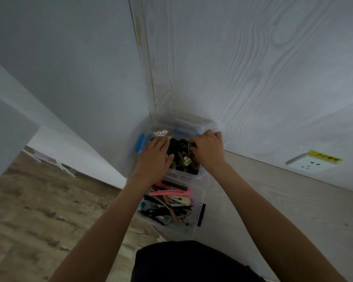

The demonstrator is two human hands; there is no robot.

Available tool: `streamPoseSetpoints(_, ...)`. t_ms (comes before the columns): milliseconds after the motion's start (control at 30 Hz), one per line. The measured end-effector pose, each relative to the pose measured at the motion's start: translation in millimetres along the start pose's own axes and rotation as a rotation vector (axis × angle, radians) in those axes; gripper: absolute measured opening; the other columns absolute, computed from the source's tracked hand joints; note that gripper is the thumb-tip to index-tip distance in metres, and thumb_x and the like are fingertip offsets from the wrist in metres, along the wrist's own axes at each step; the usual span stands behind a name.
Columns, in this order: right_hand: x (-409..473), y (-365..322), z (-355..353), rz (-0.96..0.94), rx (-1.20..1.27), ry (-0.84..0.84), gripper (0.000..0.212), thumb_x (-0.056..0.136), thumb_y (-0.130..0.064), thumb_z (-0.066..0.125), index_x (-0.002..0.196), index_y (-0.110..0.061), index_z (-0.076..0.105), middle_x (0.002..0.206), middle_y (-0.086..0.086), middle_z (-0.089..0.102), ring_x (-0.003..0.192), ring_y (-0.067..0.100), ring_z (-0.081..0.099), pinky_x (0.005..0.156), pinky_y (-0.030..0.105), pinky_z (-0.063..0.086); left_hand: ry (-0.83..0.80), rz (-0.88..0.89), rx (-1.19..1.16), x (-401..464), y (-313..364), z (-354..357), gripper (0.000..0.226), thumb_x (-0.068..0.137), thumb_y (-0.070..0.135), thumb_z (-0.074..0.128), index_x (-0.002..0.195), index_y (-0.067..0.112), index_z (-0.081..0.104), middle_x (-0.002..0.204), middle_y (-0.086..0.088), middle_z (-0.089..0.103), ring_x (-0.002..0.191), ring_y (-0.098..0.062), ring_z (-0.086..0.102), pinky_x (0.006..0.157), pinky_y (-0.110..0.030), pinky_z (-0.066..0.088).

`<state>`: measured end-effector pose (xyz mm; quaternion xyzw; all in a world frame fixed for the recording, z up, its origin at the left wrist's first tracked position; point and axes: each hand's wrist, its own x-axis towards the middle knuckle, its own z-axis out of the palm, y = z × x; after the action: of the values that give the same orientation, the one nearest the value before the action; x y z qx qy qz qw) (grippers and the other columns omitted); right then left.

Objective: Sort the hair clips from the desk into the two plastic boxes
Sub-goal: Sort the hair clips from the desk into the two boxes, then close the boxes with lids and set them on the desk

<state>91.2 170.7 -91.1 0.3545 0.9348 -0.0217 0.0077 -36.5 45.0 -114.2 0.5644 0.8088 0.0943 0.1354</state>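
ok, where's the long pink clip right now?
Head view, centre: the long pink clip lies on top of the pile in the near clear box, just below the left hand.

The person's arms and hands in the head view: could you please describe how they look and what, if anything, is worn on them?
Both forearms are bare up to the frame edge, with no sleeves visible. The left hand and right hand wear no gloves, and no watch, bracelet or ring can be seen. Dark clothing shows at the bottom of the picture.
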Motion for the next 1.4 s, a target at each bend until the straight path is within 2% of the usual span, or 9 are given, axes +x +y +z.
streamPoseSetpoints(100,6,2,2,0.083,-0.181,-0.019,0.012,0.057,-0.022,0.079,0.055,-0.026,0.067,0.047,-0.008,0.058,0.065,0.018,0.052,0.065,0.029,0.018,-0.004,0.043,0.05,5,5,-2,0.062,0.095,0.045,0.021,0.144,0.008,0.026,0.155,-0.004,0.02,0.143,-0.023,0.015,0.118,-0.037,0.005)
streamPoseSetpoints(167,5,4,5,0.069,-0.22,0.008,0.018,0.05,-0.026,0.082,0.047,-0.025,0.064,0.047,-0.009,0.054,0.061,0.018,0.051,0.065,0.028,0.024,-0.034,0.023,0.063,3,7,2,0.06,0.097,0.043,0.024,0.146,0.009,0.019,0.157,-0.004,0.012,0.144,-0.022,0.009,0.118,-0.036,0.0)
streamPoseSetpoints(367,-24,16,9,-0.097,0.062,0.254,0.015,0.084,-0.026,0.058,0.089,-0.022,0.072,0.089,-0.004,0.069,0.086,0.022,0.059,0.071,0.031,0.041,0.085,0.036,-0.105,1,7,4,0.07,0.089,0.053,0.016,0.143,0.01,0.031,0.152,-0.009,0.029,0.142,-0.024,0.022,0.119,-0.038,0.009)
streamPoseSetpoints(567,-44,20,17,-0.18,0.126,0.143,0.042,0.091,-0.042,0.032,0.113,-0.025,0.064,0.12,-0.006,0.064,0.117,0.024,0.053,0.089,0.04,0.04,0.326,0.022,-0.187,-7,-6,0,0.051,0.091,0.043,0.033,0.13,0.015,0.051,0.137,-0.006,0.049,0.129,-0.025,0.041,0.111,-0.042,0.032)
streamPoseSetpoints(767,-28,38,-9,-0.036,0.212,0.429,0.03,0.09,-0.02,0.052,0.118,-0.012,0.058,0.121,0.009,0.06,0.111,0.026,0.053,0.088,0.035,0.043,0.243,-0.011,-0.222,-20,-21,-3,0.066,0.083,0.06,0.036,0.137,0.022,0.042,0.146,-0.006,0.037,0.136,-0.026,0.03,0.112,-0.043,0.031)
streamPoseSetpoints(900,-7,29,-17,0.058,0.215,0.214,0.04,0.089,-0.016,0.055,0.128,-0.008,0.048,0.13,0.014,0.052,0.116,0.031,0.05,0.087,0.041,0.046,0.07,0.045,-0.217,-29,-26,-4,0.094,0.068,0.077,0.046,0.146,0.031,0.021,0.157,0.001,0.01,0.144,-0.018,0.006,0.113,-0.033,0.011)
streamPoseSetpoints(1067,6,27,-21,0.095,0.137,0.141,0.035,0.091,-0.02,0.054,0.121,-0.002,0.052,0.123,0.02,0.047,0.119,0.035,0.041,0.082,0.041,0.051,0.072,-0.01,-0.194,-26,-24,-8,0.112,0.055,0.094,0.028,0.146,0.031,0.014,0.157,0.0,0.01,0.144,-0.019,0.008,0.113,-0.04,0.022)
streamPoseSetpoints(1267,-6,32,-46,0.112,0.235,0.256,0.024,0.094,-0.023,0.05,0.112,-0.011,0.059,0.119,0.009,0.056,0.11,0.027,0.051,0.074,0.034,0.045,0.04,-0.095,-0.318,-27,-21,-13,0.126,0.047,0.094,0.039,0.148,0.027,0.008,0.157,-0.003,0.006,0.144,-0.023,0.009,0.114,-0.042,0.021)
streamPoseSetpoints(1400,-40,40,-67,0.053,0.454,0.375,0.019,0.089,-0.029,0.059,0.106,-0.02,0.062,0.109,0.0,0.066,0.102,0.022,0.057,0.087,0.037,0.043,0.044,-0.059,-0.38,-15,-8,-7,0.124,0.055,0.081,0.058,0.148,0.027,-0.002,0.158,-0.003,0.005,0.144,-0.021,0.01,0.116,-0.044,0.022)
